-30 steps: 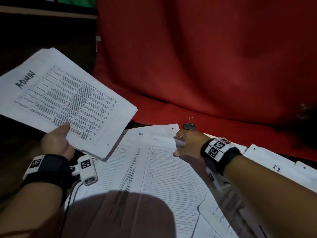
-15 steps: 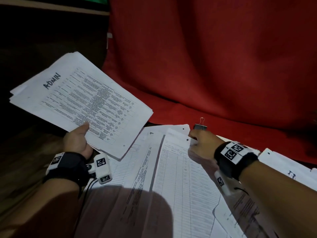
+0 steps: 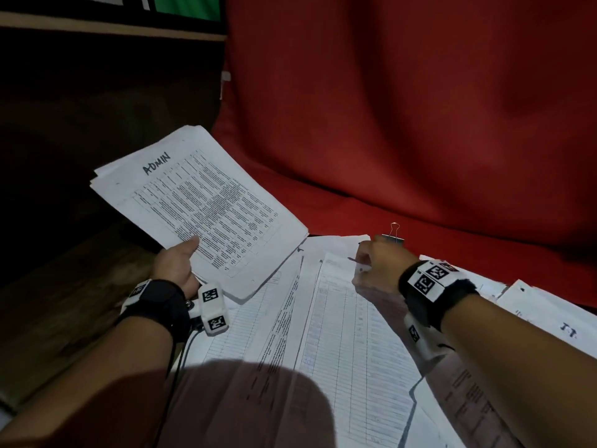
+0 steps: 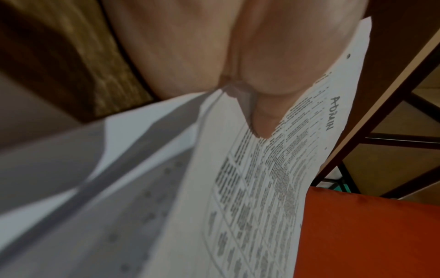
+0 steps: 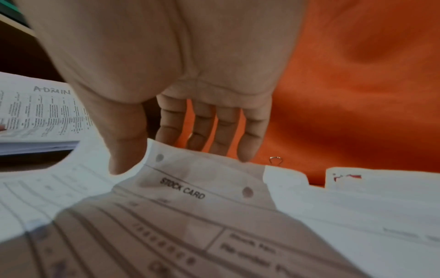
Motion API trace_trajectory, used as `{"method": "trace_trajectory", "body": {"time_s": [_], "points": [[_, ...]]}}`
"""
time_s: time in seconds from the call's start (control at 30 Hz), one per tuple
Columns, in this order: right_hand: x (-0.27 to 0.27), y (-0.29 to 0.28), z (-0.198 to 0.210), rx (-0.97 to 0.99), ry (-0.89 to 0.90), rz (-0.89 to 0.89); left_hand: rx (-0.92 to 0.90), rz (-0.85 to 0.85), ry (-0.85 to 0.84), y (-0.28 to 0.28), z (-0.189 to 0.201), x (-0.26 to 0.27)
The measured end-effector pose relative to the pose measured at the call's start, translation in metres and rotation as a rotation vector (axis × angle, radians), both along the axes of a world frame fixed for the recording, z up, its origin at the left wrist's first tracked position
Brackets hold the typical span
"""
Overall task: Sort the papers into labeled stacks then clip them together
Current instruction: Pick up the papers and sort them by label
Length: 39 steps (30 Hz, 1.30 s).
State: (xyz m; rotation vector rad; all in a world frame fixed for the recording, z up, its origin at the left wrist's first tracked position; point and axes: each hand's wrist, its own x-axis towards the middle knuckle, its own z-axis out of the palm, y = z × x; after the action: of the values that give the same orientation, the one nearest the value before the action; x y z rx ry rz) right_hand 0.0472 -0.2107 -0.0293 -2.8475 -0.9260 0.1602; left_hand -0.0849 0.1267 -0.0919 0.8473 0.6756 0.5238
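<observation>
While the left hand (image 3: pixel 174 265) pinches the lifted ADMIN stack (image 3: pixel 206 205) at its near edge, the right hand (image 3: pixel 376 263) nips the stock card (image 5: pixel 190 190) by its far edge. The loose sheets look light and floppy, likely to slide; a binder clip (image 3: pixel 393 236) waits just beyond.

We see the left hand (image 3: pixel 176 265) holding up the ADMIN stack (image 3: pixel 200 202), thumb pressed on its printed top sheet, the stack lifted and tilted to the left of the spread papers (image 3: pixel 339 334). The right hand (image 3: pixel 378 265) pinches the far edge of the lined sheet (image 3: pixel 355 344) on top of those spread papers. A binder clip (image 3: pixel 393 236) stands just beyond the right hand, against the red cloth (image 3: pixel 403 124). To the right of the spread papers lies another labelled stack (image 3: pixel 549 315), its handwriting too small for us to read.
</observation>
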Motion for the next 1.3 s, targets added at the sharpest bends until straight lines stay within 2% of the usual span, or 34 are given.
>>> {"method": "trace_trajectory", "body": {"time_s": [0.27,0.4,0.47,0.53,0.6,0.67,0.93,1.07,1.2,1.3], "points": [[-0.004,0.006,0.003,0.079,0.000,0.028,-0.018,-0.015,-0.024,0.002,-0.004,0.005],[-0.012,0.007,0.011,0.218,0.112,0.013,-0.035,-0.030,-0.044,0.004,-0.008,0.007],[-0.017,0.007,0.014,0.155,0.190,0.005,-0.045,-0.030,-0.038,0.009,-0.011,0.008],[-0.019,0.009,0.013,0.011,0.248,0.011,-0.048,-0.006,-0.041,0.012,-0.013,0.009],[-0.013,0.013,0.011,-0.054,0.226,0.033,-0.041,-0.005,-0.037,0.013,-0.014,0.009],[-0.006,0.015,0.008,0.010,0.211,0.032,-0.056,0.008,-0.035,0.014,-0.016,0.009],[-0.006,0.018,0.019,0.014,0.082,-0.027,-0.040,0.011,-0.035,0.009,-0.010,0.005],[-0.008,0.020,0.020,0.066,0.117,0.010,-0.064,0.053,-0.019,0.010,-0.011,0.005],[-0.006,0.018,0.025,0.056,0.117,0.053,-0.010,-0.029,-0.014,-0.008,0.010,-0.003],[0.000,0.016,0.049,0.110,0.052,0.057,0.063,-0.005,-0.018,-0.007,0.020,-0.003]]}}
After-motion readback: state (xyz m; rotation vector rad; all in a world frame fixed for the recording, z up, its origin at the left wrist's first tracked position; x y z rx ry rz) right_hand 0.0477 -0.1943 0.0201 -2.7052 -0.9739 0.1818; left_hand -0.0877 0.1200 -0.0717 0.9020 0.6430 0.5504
